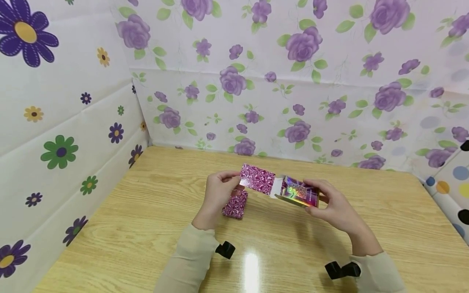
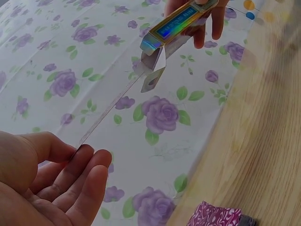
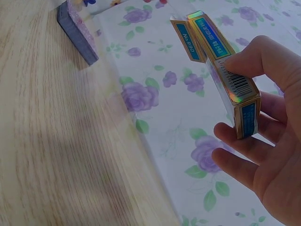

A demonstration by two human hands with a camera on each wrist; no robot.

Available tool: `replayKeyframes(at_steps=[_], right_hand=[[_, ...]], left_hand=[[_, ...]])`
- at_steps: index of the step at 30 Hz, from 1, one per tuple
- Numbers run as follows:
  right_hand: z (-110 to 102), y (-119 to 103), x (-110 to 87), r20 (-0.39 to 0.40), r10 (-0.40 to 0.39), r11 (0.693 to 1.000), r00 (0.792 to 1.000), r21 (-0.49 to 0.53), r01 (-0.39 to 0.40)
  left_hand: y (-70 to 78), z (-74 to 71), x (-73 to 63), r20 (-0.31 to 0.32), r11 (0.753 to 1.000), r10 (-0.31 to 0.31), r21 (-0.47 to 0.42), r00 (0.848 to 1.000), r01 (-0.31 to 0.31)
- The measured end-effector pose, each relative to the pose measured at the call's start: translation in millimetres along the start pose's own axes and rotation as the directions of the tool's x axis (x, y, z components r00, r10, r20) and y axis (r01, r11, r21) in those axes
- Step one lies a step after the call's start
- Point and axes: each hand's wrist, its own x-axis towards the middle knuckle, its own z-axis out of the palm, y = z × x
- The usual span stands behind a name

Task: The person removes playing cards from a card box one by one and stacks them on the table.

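Note:
My left hand (image 1: pixel 219 193) pinches a purple-and-white patterned playing card (image 1: pixel 257 178) by its near end. Seen edge-on in the left wrist view, the card (image 2: pixel 110 108) is thin, and its far end is at the opened end of a card box (image 2: pixel 176 23). That shiny gold-and-purple box (image 1: pixel 298 192) is gripped by my right hand (image 1: pixel 331 205), with the thumb over its barcode side in the right wrist view. A white flap (image 1: pixel 277 187) stands out from its open end. Below my left hand a deck of cards (image 1: pixel 235 206) lies on the table, patterned backs up.
The wooden table (image 1: pixel 146 228) reaches back to a wall cloth (image 1: pixel 271 101) with purple roses. Another flowered cloth (image 1: pixel 95 162) hangs along the left side, and a dotted one (image 1: pixel 448 189) along the right. Black straps (image 1: pixel 225 250) are on both wrists.

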Motion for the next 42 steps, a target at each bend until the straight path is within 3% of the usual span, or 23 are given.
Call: replayKeyframes(at_steps=[11,34,42], right_hand=[[0,2,2.4,0.0,0.019,1.0,1.0,-0.009,-0.019],[1,4,2.1,0.004,0.027,1.0,1.0,-0.002,-0.027],[1,4,1.7,0.007,0.036,0.999,0.999,0.002,-0.036]], left_hand=[[-5.4,-2.2,4.8,-0.047,0.998,0.028,0.055,0.998,-0.026],[-12.9,-3.8,9.8,-0.112,0.995,-0.001,0.098,0.994,0.012],[-15.7,-4.0,10.4,-0.125,0.991,0.02,0.13,0.992,-0.003]])
